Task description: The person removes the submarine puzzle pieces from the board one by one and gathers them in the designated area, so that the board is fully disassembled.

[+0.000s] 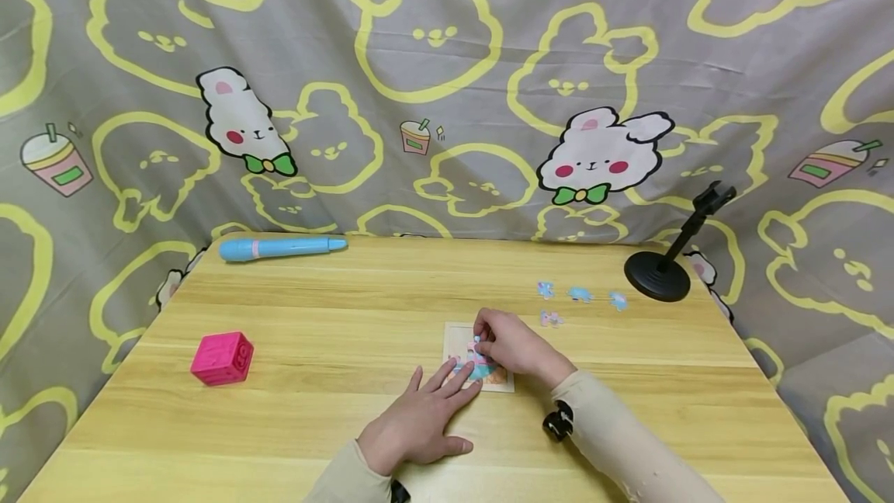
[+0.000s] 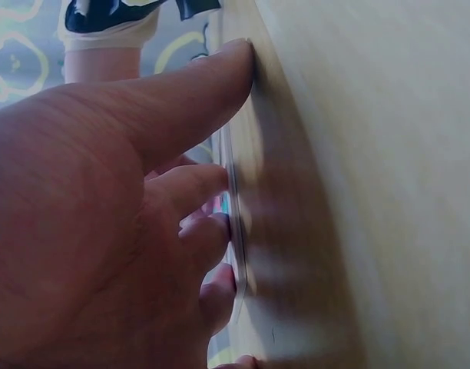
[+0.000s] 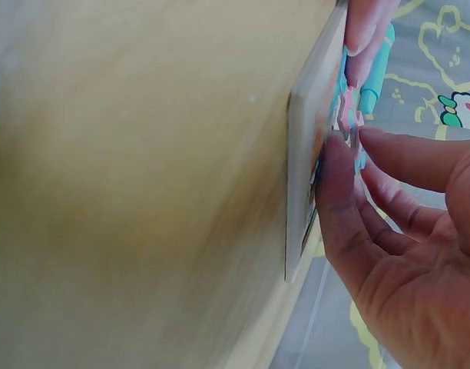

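Note:
A small puzzle tray with a pale wooden rim lies on the table, partly filled with pink, blue and orange pieces. My left hand rests on its near left part, fingers spread and straight; the thumb lies apart on the tabletop. Over the tray's right side, my right hand pinches a puzzle piece between thumb and forefinger, tilted up from the tray. Fingers hide much of that piece and of the picture. Several loose puzzle pieces lie beyond the right hand.
A pink cube sits at the left of the wooden table. Along the back left edge lies a blue microphone-shaped toy. A black stand with a round base is at the back right. Patterned curtains hang behind the table.

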Demonstrator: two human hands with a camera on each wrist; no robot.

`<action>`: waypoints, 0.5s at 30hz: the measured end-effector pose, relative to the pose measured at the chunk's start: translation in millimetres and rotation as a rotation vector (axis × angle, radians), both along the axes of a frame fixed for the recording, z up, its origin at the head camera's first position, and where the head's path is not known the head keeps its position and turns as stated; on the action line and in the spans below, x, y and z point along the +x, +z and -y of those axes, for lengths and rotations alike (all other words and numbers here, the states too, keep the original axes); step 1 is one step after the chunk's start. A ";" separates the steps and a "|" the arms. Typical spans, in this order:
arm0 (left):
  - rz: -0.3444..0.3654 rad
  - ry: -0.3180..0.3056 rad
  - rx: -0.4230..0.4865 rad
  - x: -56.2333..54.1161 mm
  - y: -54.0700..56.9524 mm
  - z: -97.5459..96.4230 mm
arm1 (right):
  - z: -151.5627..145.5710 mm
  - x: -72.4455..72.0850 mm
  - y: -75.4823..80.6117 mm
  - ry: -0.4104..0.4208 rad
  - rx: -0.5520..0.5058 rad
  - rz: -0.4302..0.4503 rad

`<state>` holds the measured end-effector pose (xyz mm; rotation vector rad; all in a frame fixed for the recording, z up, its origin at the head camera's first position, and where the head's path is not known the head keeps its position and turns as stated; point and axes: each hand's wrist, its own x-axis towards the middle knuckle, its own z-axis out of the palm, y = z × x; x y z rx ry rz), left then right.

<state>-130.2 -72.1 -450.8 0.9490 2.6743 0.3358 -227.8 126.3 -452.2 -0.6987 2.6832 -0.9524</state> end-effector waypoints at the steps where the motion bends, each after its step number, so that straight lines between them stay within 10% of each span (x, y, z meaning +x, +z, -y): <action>1: -0.002 -0.001 0.001 0.0 0.0 0.0 | -0.2 -0.3 -0.3 -0.002 -0.011 0.017; 15: 0.009 0.007 0.001 -0.5 -0.8 0.2 | -13.7 -5.6 7.7 -0.039 -0.153 0.138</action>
